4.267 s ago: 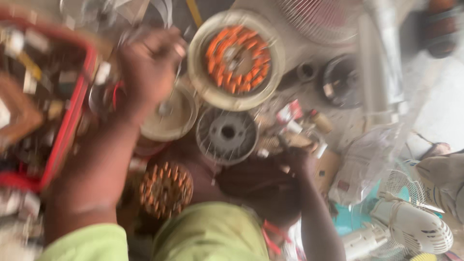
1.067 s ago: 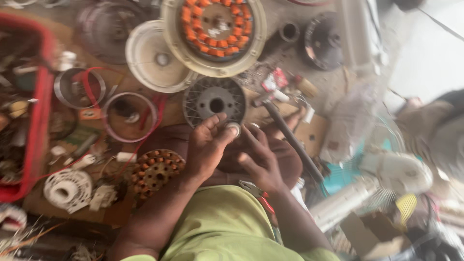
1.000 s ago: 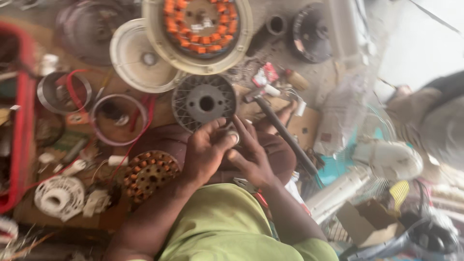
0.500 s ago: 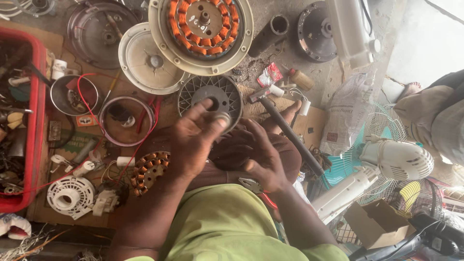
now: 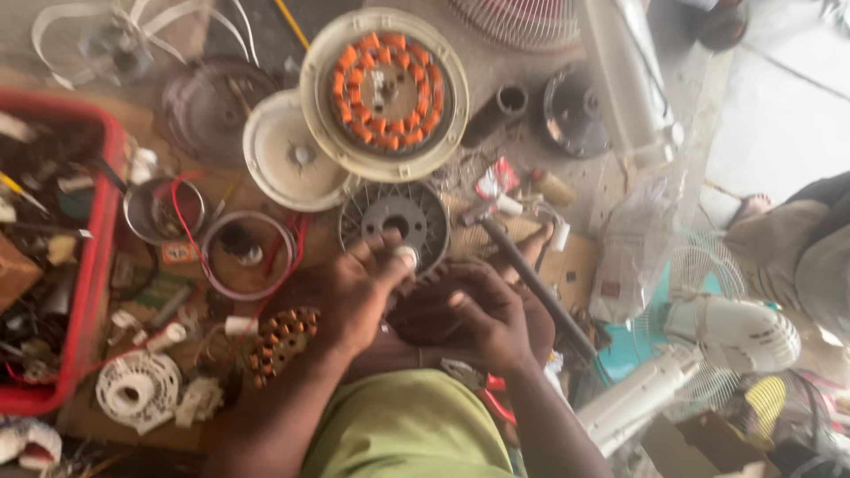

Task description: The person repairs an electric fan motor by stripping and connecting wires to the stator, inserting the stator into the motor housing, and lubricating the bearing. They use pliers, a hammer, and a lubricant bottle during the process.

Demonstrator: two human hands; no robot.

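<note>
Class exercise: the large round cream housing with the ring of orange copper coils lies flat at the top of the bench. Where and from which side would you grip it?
Probably by the cream outer rim of the coil housing, at its far edge, since it lies flat, coils up, and a cream cover and a grey ribbed rotor crowd its near edge. Keep fingers off the orange windings.

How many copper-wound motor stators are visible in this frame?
2. One large stator sits in the cream round housing at top centre; one smaller stator lies beside the left hand. Others may be hidden in the clutter.

Bare forearms; yellow-green garment covers the lap.
</note>
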